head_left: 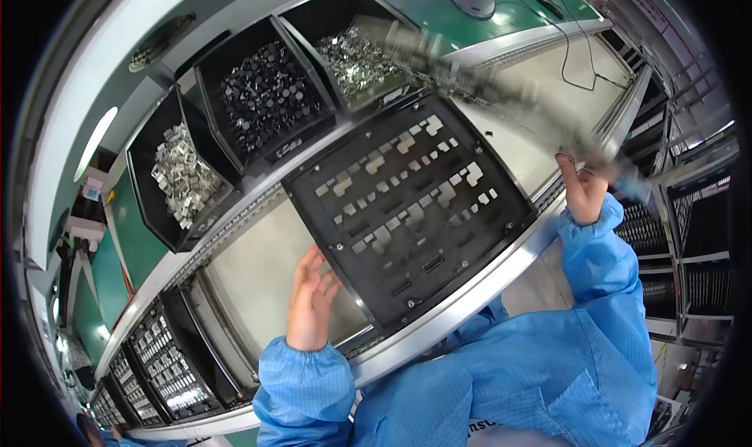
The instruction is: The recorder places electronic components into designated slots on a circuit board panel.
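A black fixture plate [376, 273] with rows of light rectangular openings and corner screws lies tilted across the work line in front of me. My left hand [312, 302] is at its left edge, fingers spread and the fingertips close against the side; whether they press on it I cannot tell. Off to the right, my right hand [583, 188] is closed on one end of a long, thin grey-green panel [521, 94]. That panel is smeared by motion and reaches over the plate's far right corner toward the bins, so its exact kind cannot be made out.
Behind the plate stand black bins: one of silver metal pieces [186, 177], one of dark round parts [270, 86], one of small shiny parts [356, 59]. Filled black trays [168, 361] sit down the line at left. Racks [693, 235] stand right; a cable [565, 55] lies at back.
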